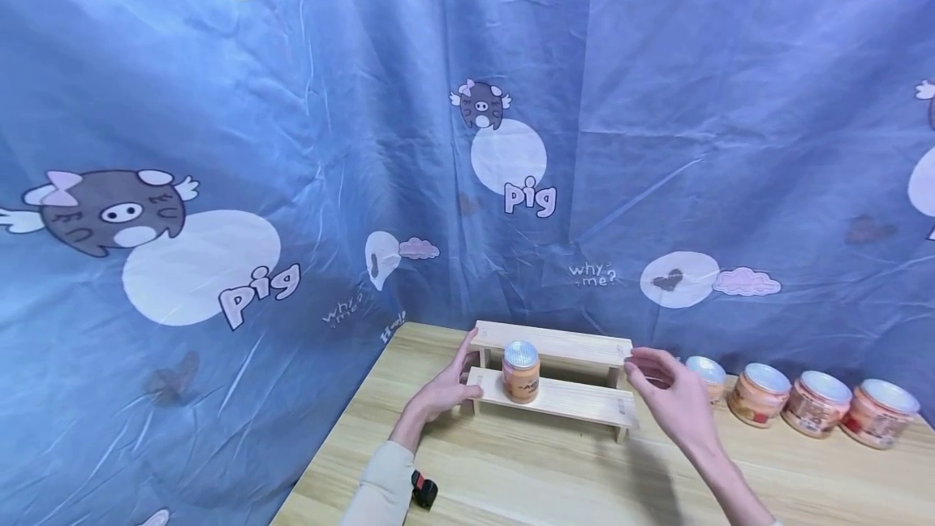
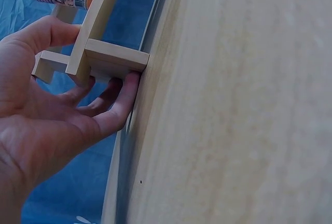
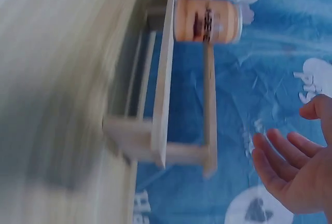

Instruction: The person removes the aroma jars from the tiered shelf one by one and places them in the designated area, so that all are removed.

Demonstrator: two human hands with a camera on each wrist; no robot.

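Observation:
A two-tier wooden rack (image 1: pixel 577 403) stands on the table, with one orange jar (image 1: pixel 521 376) upright toward the left of its lower board. My left hand (image 1: pixel 441 392) grips the rack's left end. In the left wrist view, the left thumb (image 2: pixel 59 31) lies on the lower board's end while the other fingers reach along the side support. My right hand (image 1: pixel 675 400) is beside the rack's right end. Apart from the rack in the right wrist view, the right hand (image 3: pixel 298 169) has loosely bent fingers and holds nothing.
To the right of the rack, several silver-lidded jars (image 1: pixel 816 404) stand in a row on the wooden table (image 1: pixel 526 477). A small black object (image 1: pixel 424 489) lies by the left forearm. Behind hangs a blue printed curtain (image 1: pixel 409 144).

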